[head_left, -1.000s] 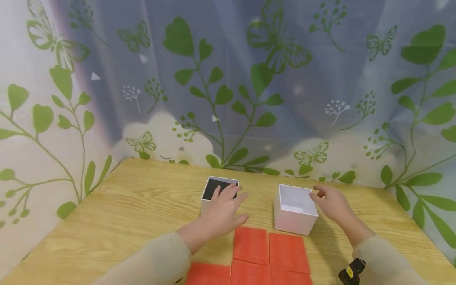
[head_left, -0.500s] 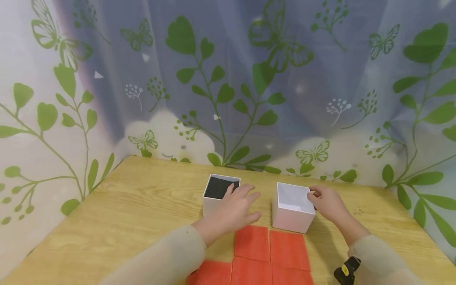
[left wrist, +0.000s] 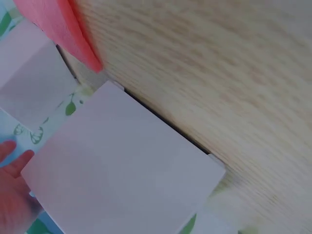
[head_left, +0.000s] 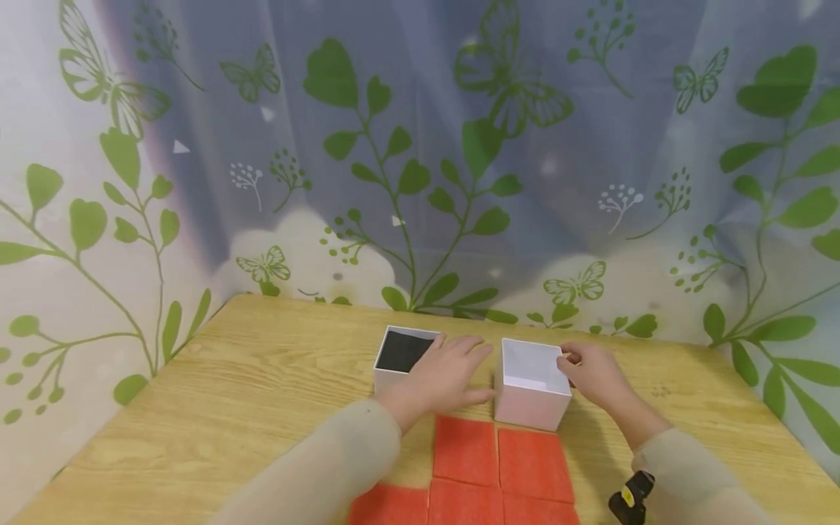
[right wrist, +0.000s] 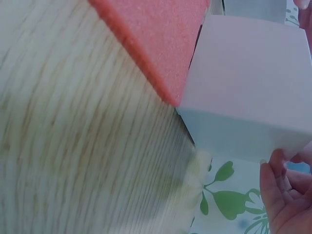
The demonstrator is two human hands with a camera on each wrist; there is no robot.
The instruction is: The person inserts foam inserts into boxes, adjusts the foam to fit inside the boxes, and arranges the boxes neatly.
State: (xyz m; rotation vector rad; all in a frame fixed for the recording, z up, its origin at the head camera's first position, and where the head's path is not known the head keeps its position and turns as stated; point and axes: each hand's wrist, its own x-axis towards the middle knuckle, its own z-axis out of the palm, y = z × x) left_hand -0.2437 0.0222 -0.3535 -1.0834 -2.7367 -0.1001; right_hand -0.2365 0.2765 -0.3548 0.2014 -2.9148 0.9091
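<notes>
At centre frame, the right hand (head_left: 593, 373) pinches the rim of an empty white box (head_left: 530, 383) while the left hand (head_left: 446, 373), fingers relaxed, rests between it and a black-lined box (head_left: 402, 354). Red foam squares (head_left: 495, 467) lie unpacked below; filling seemingly remains undone.

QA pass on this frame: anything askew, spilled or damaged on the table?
Nothing stands out. Both open white boxes, the black-lined one and the white-lined one, sit upright on the wooden table; the red foam squares lie flat.
</notes>
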